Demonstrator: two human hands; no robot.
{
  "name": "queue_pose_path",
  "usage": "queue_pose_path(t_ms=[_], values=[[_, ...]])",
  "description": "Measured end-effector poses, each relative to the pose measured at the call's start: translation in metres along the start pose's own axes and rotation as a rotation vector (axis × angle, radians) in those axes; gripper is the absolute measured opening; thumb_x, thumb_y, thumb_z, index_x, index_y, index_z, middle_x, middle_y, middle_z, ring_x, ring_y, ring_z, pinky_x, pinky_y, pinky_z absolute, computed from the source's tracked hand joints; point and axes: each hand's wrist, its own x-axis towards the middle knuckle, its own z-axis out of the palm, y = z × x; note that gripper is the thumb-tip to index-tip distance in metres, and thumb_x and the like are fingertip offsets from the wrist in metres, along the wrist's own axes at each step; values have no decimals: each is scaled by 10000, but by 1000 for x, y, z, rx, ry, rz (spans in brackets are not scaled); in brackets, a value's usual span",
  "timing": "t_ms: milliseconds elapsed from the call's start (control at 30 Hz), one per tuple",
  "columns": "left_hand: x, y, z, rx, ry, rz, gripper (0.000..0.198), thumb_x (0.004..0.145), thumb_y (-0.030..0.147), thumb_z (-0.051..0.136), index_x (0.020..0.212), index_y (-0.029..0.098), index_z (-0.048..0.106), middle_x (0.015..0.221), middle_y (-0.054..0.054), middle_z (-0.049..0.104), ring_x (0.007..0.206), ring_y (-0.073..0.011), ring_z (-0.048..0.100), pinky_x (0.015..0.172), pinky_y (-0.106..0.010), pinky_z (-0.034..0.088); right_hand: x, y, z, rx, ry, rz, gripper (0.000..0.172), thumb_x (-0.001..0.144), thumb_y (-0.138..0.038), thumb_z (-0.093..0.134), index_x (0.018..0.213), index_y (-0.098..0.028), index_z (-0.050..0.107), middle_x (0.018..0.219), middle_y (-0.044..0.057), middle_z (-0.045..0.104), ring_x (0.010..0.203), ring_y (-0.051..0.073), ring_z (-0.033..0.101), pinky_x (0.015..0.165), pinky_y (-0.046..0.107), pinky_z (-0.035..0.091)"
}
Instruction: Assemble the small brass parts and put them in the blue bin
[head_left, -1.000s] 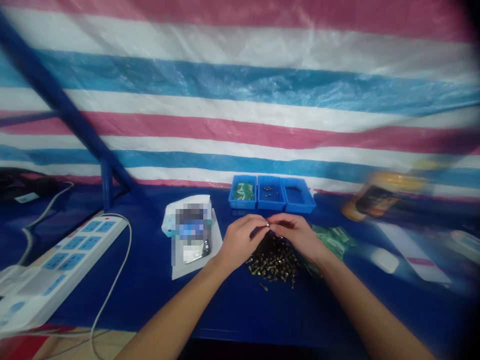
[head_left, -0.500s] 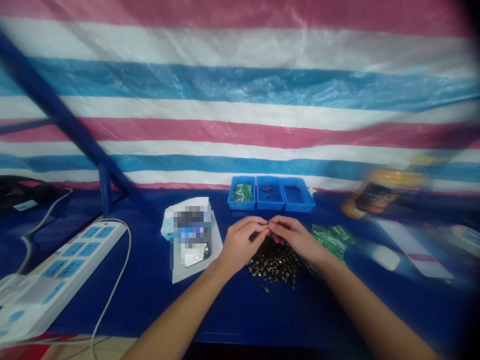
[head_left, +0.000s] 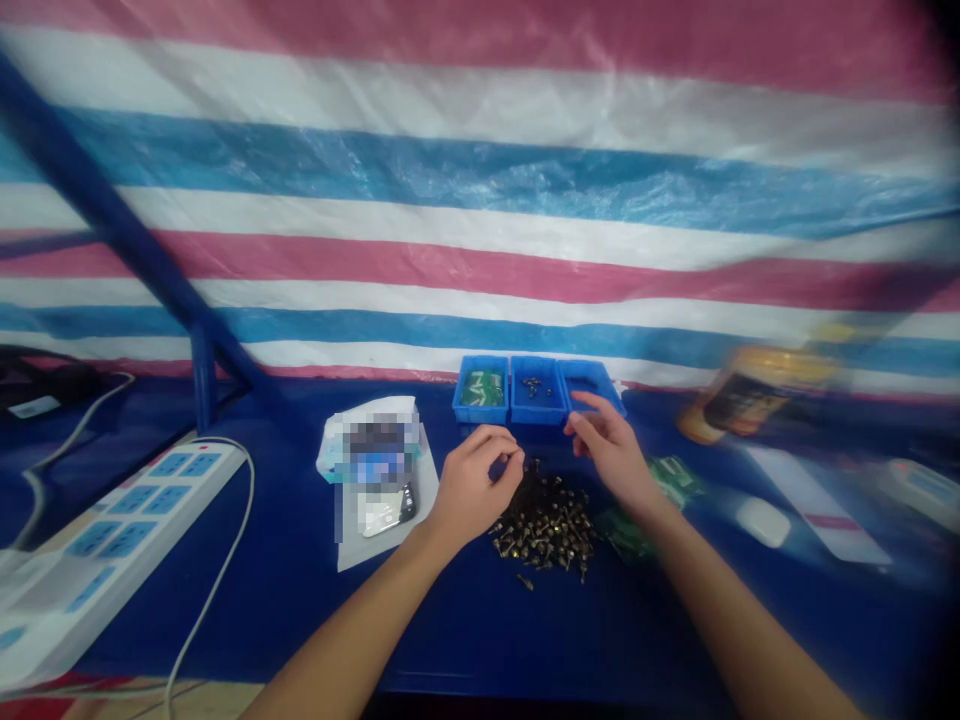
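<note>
My left hand (head_left: pixel 476 488) is closed in a pinch over the left side of a pile of small brass-and-dark metal fittings (head_left: pixel 551 535). Whatever its fingertips may hold is too small to make out. To the right, my right hand (head_left: pixel 615 460) is raised with its index finger stretched out and its fingers apart, just in front of the right blue bin (head_left: pixel 611 405). Several small metal pieces lie in the middle blue bin (head_left: pixel 536 408). Green-and-white packets (head_left: pixel 484 388) fill part of the left blue bin (head_left: pixel 480 414).
A white power strip (head_left: pixel 142 540) with a cable lies at left. Near it are a blurred-out packet and a white sheet (head_left: pixel 420 520). Green bags (head_left: pixel 675 480), a white rounded case (head_left: pixel 763 522) and a yellow-lidded jar (head_left: pixel 757 395) are at right. A striped sheet (head_left: pixel 480 250) hangs behind.
My hands were together, fingertips meeting over the pile. Now they are apart: the right has moved right and up and its fingers have opened, while the left stays pinched.
</note>
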Motion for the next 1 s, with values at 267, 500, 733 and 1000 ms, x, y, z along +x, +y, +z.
queue_pose_path(t_ms=[267, 500, 733, 1000], values=[[-1, -4, 4, 49, -72, -64, 123, 914, 211, 527, 889, 213, 648, 977, -33, 643, 830, -151, 619, 752, -288, 504, 3, 22, -10, -729, -338, -246, 246, 919, -248, 539, 1083, -230, 722, 1018, 80, 685, 951, 231, 625, 883, 369, 468], [-1, -3, 4, 70, -130, -64, 122, 914, 226, 531, 889, 217, 651, 984, -29, 646, 864, -166, 621, 769, -300, 502, 2, 26, 6, -823, -354, -239, 172, 907, -206, 552, 928, -204, 722, 955, 70, 665, 917, 209, 621, 835, 316, 463], [-2, -3, 3, 54, -146, -62, 134, 918, 229, 523, 919, 218, 657, 994, -35, 646, 835, -163, 622, 722, -291, 501, 3, 19, -2, -657, -149, -262, 278, 930, -191, 467, 1160, -193, 623, 1081, 88, 671, 973, 230, 627, 879, 363, 476], [-3, -4, 3, 48, -185, -100, 145, 918, 242, 534, 1002, 228, 651, 1019, -24, 649, 793, -144, 613, 748, -283, 499, -12, -10, 10, -314, -150, -99, 208, 920, -343, 534, 1078, -229, 608, 1025, 57, 687, 661, 171, 646, 637, 315, 518]])
